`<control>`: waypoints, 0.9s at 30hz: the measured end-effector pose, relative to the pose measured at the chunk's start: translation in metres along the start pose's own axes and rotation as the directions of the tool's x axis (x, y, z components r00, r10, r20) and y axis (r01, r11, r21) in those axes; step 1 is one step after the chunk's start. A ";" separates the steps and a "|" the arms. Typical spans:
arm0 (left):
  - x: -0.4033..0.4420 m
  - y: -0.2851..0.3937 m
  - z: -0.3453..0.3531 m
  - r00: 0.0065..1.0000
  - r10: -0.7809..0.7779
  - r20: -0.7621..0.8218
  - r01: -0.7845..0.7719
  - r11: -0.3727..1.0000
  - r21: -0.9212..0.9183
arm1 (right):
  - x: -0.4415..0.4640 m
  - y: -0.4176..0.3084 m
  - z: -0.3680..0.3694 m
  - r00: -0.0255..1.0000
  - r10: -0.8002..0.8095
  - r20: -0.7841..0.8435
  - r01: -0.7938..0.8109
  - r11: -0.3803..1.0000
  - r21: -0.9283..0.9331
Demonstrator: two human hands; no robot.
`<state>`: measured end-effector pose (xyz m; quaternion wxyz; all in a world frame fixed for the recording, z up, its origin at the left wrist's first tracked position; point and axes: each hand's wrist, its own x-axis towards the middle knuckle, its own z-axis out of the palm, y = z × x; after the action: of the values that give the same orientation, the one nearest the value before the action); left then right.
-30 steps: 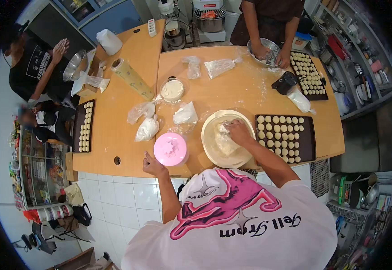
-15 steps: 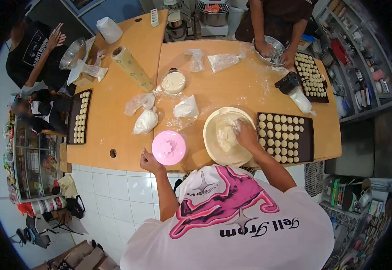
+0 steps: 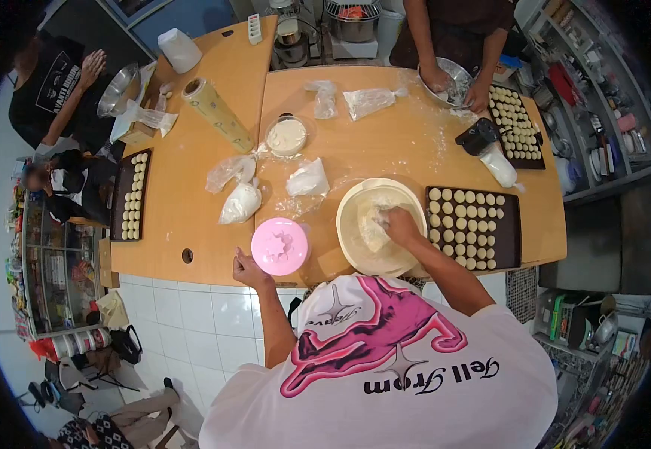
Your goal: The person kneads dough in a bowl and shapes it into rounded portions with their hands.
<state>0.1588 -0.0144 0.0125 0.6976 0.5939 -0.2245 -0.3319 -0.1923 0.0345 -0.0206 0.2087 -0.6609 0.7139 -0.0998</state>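
My right hand [image 3: 399, 226] is inside a cream-coloured bowl [image 3: 346, 251], its fingers bent into pale, floury dough [image 3: 373, 224]; the fingertips are partly hidden. My left hand [image 3: 251, 269] hangs by the table's front edge, just left of a round pink lid [image 3: 279, 247]. One of its fingers points up, the others curl loosely, and nothing shows in it. Bags of white powder, one bag [image 3: 240, 203] and another bag [image 3: 308, 178], lie beyond the pink lid. To the right of the bowl sits a dark tray [image 3: 509, 224] with rows of small round dough balls.
A co-worker's hands [image 3: 438, 78] work in a metal bowl [image 3: 456, 69] at the far right. Another tray [image 3: 539, 161] lies beside it. A plastic-wrap roll [image 3: 217, 116], a tub of powder [image 3: 286, 137] and a black device [image 3: 477, 137] stand on the table. More people are at the left.
My right hand has moved slightly left in the bowl, its fingers now gathered on the dough. My left hand has barely moved. A person has come into view at the lower left.
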 end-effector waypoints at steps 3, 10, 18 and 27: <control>-0.003 0.002 0.000 1.000 0.017 0.002 -0.017 1.000 0.006 | 0.004 -0.020 -0.034 0.943 0.314 0.115 -0.332 0.919 0.213; -0.004 0.003 -0.001 1.000 0.019 0.019 -0.019 0.999 0.027 | -0.007 -0.023 0.014 0.946 -0.295 -0.137 0.264 0.942 -0.210; 0.000 -0.001 -0.004 0.999 0.018 0.037 -0.019 0.999 0.034 | 0.000 -0.046 -0.031 0.996 0.060 0.060 -0.063 0.996 0.065; -0.004 0.002 -0.004 0.996 0.047 0.073 -0.052 0.996 0.072 | -0.004 -0.030 0.029 0.906 -0.309 -0.289 0.252 0.943 -0.217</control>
<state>0.1596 -0.0087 0.0140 0.6748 0.6014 -0.2759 -0.3269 -0.1521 0.0392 -0.0334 0.0151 -0.7478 0.6412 -0.1714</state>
